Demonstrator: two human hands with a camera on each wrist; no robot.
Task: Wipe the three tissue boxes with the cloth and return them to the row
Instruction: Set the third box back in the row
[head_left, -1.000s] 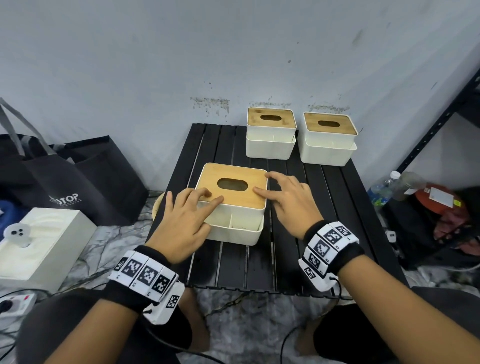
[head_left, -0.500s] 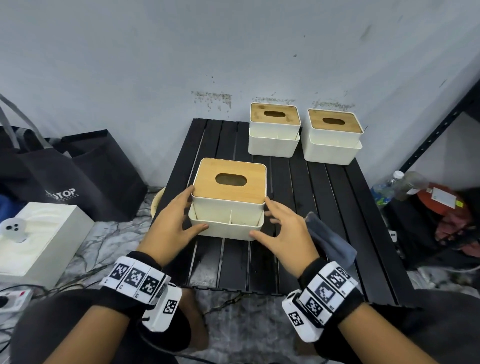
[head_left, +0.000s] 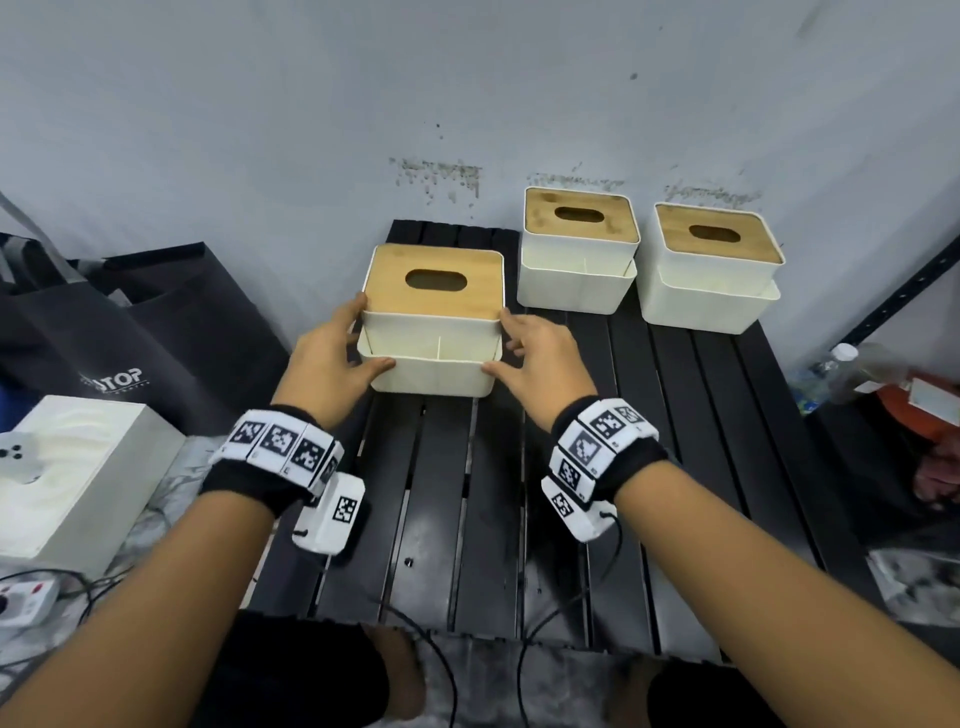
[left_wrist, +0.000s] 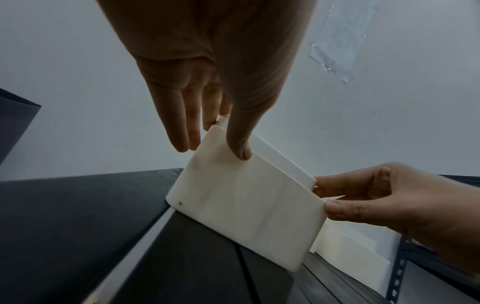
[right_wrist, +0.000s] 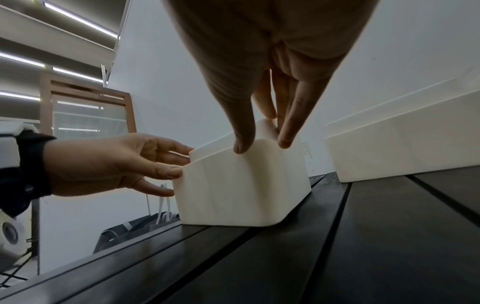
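The white tissue box (head_left: 435, 375) with a bamboo lid sits at the back left of the black slatted table (head_left: 701, 441). My left hand (head_left: 332, 358) grips its left front corner, thumb on the front face and fingers on the side. On the opposite front corner my right hand (head_left: 535, 358) holds it the same way. The left wrist view shows the box (left_wrist: 246, 205) tilted under my left hand (left_wrist: 213, 148). In the right wrist view its base (right_wrist: 241, 185) meets the table below my right hand (right_wrist: 262, 144). Two matching boxes (head_left: 576, 260) (head_left: 711, 280) stand at the back right. The cloth is hidden.
The grey wall runs close behind the boxes. A black bag (head_left: 156, 332) and a white case (head_left: 78, 478) lie on the floor to the left. A bottle (head_left: 831, 369) and a black shelf frame (head_left: 909, 291) stand to the right.
My hands moved from the lid to the box's front corners and carried it from the table's front towards the back left. The cloth seen beside my right wrist is out of sight.
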